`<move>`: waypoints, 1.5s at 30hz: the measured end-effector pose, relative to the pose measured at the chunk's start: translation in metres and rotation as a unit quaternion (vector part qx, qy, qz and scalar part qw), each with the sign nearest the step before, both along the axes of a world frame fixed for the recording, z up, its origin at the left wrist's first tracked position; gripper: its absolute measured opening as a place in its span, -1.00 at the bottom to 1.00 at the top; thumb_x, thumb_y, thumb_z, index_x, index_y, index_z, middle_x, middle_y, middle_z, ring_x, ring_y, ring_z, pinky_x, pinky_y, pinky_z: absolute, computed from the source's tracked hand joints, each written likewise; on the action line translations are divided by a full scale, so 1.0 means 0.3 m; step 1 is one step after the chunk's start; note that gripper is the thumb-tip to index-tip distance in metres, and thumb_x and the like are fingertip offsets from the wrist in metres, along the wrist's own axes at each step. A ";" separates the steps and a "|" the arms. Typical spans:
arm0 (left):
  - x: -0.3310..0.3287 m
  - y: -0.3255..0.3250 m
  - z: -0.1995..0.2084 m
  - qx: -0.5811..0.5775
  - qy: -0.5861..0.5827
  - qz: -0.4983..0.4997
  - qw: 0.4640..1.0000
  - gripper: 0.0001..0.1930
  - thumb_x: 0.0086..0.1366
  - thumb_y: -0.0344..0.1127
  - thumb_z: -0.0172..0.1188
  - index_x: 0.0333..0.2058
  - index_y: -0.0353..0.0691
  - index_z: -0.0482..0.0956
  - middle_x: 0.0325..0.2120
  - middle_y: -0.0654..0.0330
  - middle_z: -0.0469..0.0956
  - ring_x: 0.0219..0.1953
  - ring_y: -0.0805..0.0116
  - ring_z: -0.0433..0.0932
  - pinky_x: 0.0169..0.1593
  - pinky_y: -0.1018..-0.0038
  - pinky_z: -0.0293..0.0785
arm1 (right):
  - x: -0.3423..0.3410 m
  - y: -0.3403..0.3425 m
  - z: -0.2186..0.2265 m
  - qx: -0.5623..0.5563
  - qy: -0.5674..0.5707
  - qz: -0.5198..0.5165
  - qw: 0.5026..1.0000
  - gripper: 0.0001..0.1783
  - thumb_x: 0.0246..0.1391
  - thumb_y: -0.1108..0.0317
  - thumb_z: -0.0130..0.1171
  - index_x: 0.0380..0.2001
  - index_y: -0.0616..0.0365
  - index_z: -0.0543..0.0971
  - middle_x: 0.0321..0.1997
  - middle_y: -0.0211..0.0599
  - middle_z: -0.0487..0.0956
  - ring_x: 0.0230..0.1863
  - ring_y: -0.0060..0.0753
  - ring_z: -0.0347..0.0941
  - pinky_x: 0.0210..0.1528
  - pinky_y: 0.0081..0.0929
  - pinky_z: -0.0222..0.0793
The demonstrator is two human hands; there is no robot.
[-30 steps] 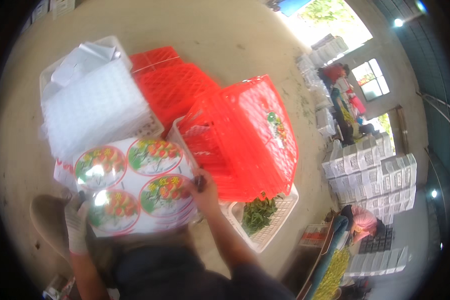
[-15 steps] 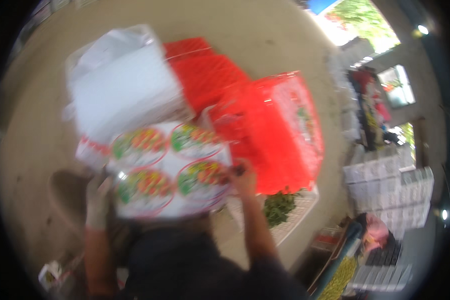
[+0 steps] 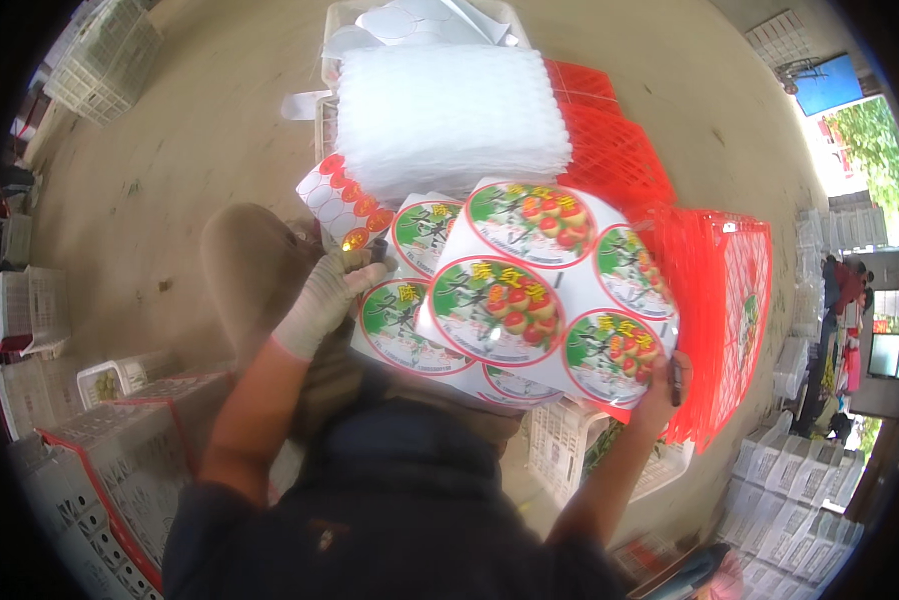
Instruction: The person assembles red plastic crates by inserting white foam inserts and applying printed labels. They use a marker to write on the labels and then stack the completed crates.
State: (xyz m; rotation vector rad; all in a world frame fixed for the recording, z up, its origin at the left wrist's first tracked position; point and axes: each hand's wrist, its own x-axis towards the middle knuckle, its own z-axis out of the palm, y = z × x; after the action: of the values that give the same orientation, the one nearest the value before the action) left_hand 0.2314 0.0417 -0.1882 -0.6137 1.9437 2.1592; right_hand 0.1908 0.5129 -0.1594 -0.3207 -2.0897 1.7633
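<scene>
Sheets of large round fruit labels [image 3: 525,315] lie in front of me, printed green, red and yellow on white. My right hand [image 3: 660,392] grips the top sheet at its lower right corner, and a small dark object shows between those fingers. That sheet is tilted and overlaps a lower label sheet [image 3: 390,320]. My left hand [image 3: 320,300], in a pale glove, is closed at the lower sheet's left edge; its fingertips are partly hidden. Just beyond them a strip of small red round stickers [image 3: 348,198] slants out.
A stack of white foam netting [image 3: 450,115] stands ahead, with red mesh bundles [image 3: 715,320] to its right. A white crate with greens [image 3: 560,445] is below them. More crates [image 3: 105,60] stand at left, and stacked white boxes [image 3: 795,490] at right.
My view has swung left. The sheets were together between both hands; now the top one is shifted right and turned in my right hand, uncovering part of the lower sheet.
</scene>
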 end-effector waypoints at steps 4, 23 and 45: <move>-0.021 0.006 0.031 0.044 -0.023 -0.018 0.999 -0.72 0.28 -0.24 0.27 -0.18 -0.37 0.64 -0.38 0.26 0.64 -0.36 0.59 0.56 -0.26 0.60 0.48 | -0.153 -0.008 0.042 -0.016 0.059 -0.022 0.998 -0.66 0.18 0.45 0.27 0.00 0.29 0.48 -0.11 -0.32 0.52 -0.12 -0.51 0.45 -0.04 -0.49 0.41; -0.034 0.016 0.000 0.043 -0.022 -0.049 0.998 -0.69 0.34 -0.19 0.24 -0.13 -0.35 0.66 -0.37 0.37 0.61 -0.34 0.65 0.50 -0.25 0.61 0.47 | -0.974 -0.484 -0.269 0.237 0.041 0.046 0.970 -0.69 0.28 0.30 0.20 -0.01 0.26 0.53 -0.21 -0.21 0.63 -0.28 -0.44 0.56 -0.19 -0.44 0.48; -0.018 0.011 -0.029 0.046 -0.053 -0.068 0.995 -0.67 0.33 -0.25 0.25 -0.05 -0.39 0.63 -0.27 0.30 0.64 -0.23 0.62 0.54 -0.10 0.60 0.48 | -0.107 -0.739 -0.120 -0.049 -0.150 0.334 0.929 -0.80 0.18 0.41 0.29 -0.15 0.26 0.67 -0.39 -0.53 0.58 -0.45 -0.80 0.38 -0.39 -0.74 0.30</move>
State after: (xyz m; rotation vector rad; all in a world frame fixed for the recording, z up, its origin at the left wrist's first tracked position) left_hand 0.2260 0.0451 -0.1968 -0.5520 1.7669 2.0774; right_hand 0.1587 0.2912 -0.1953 0.1333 -2.5325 2.3221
